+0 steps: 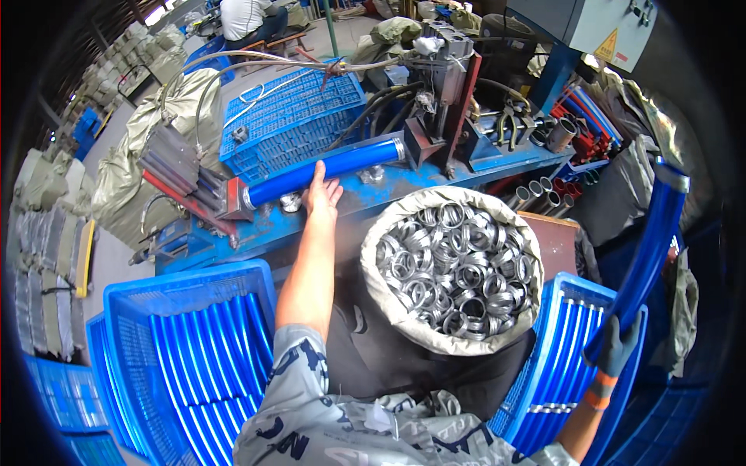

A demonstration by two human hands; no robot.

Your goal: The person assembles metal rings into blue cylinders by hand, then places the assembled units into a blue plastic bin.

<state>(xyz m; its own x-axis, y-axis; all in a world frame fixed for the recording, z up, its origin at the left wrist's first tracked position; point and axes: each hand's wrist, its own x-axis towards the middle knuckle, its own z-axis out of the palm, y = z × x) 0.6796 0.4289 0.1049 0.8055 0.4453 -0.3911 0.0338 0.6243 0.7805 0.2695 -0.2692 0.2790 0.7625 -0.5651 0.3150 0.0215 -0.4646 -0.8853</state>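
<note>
A blue tube point(284, 183) with a metal ring on its right end lies across the workbench between two press heads, the left press point(190, 182) and the right press point(441, 101). My left hand point(322, 196) is bare and reaches to the tube's near side; its thumb touches the tube and its fingers are stretched out, not wrapped round it. At the far right my right hand point(614, 342), in a grey glove with an orange cuff, grips another blue tube point(649, 241). That tube stands tilted up, with a metal ring on its upper end.
A cloth-lined round bin point(377, 291) full of metal rings stands before me. Blue crates with tubes flank it, the left crate point(116, 303) and the right crate point(633, 342). Pliers point(509, 128) hang beyond the bench point(353, 203). Stacked blue baskets point(291, 116) and a seated person point(252, 23) are behind.
</note>
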